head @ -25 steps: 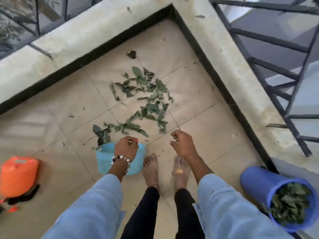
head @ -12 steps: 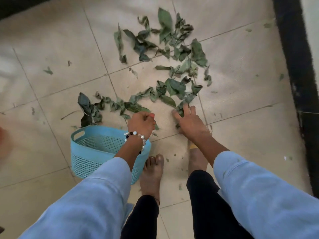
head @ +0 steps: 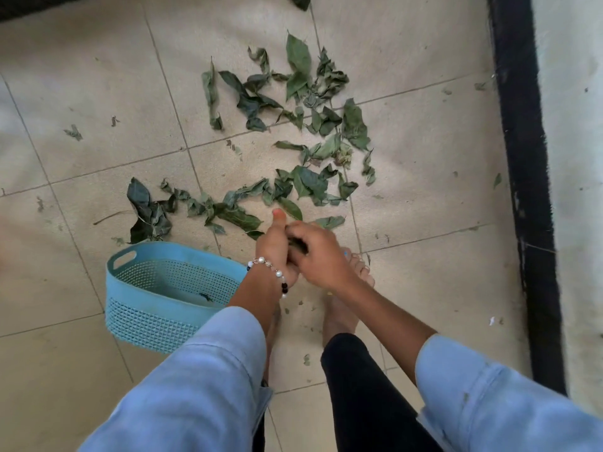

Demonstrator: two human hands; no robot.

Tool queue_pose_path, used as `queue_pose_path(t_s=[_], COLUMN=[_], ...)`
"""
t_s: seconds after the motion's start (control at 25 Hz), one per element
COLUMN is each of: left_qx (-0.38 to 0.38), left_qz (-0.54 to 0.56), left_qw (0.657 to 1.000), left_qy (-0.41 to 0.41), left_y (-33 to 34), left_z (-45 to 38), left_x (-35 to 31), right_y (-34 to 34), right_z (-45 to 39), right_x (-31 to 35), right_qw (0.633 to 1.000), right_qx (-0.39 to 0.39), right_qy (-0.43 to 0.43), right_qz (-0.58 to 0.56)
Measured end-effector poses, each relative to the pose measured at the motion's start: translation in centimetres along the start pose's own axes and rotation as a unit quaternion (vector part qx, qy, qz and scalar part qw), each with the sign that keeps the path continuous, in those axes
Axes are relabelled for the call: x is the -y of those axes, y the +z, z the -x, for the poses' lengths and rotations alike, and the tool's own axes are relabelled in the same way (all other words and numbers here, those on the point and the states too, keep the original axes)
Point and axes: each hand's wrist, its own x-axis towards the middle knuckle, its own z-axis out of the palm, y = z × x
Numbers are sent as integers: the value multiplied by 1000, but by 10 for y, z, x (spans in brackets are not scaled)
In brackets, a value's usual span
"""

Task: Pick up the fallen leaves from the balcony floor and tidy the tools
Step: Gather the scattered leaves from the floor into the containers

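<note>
both hands are seen together above the tiled floor (head: 424, 177), just in front of the bare feet (head: 342, 308). the left hand (head: 277, 252) is held with its thumb up and fingers curled, a beaded bracelet (head: 277, 275) worn at the wrist. the right hand (head: 321, 256) is pressed against it, fingers curled inward. something dark is seen between the two hands, probably a few leaves, though the grip is too hidden to be sure which hand is holding them. the fallen leaves (head: 293, 151) are scattered over the tiles ahead of the hands, in a loose patch crossing several grout lines, with one row trailing left toward a darker clump (head: 146, 213) just beyond the basket. the nearest leaves are lying right next to the left thumb. small crumbs of leaf are dotted around the floor. a light blue plastic basket (head: 146, 318) with a perforated wall and a cut-out handle is set on the floor beside the left forearm, to the left of the feet; one small dark scrap is seen inside it, otherwise its inner wall is visible. light blue sleeves (head: 195, 386) and black trousers (head: 359, 386) are seen at the bottom. a black strip (head: 522, 158) is run along the right edge of the tiles, against a pale wall (head: 574, 158)
</note>
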Motion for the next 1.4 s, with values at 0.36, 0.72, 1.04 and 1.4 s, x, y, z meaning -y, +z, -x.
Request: queue_pose_path(t_s=[0.36,0.72,1.04,1.4], left_qx=[-151,-98,8,-149], left_qz=[4,-5,30,-69], left_qw=[987,994,999,986], left_qy=[63,43,17,30], left_y=[-36,-19,2,-9], left_z=[-24,-30,-13,-41], left_x=[-27,-31,-8,-34], right_y=[-9,5,-27,-29], right_z=[-76,-83,-6,-28], right_x=[-23,-12,-21,-100], right_qw=[983,990,982,965], right_qx=[-59,-100,185,-6], right_qy=[37,39,1,179], right_qz=[168,93,25,192])
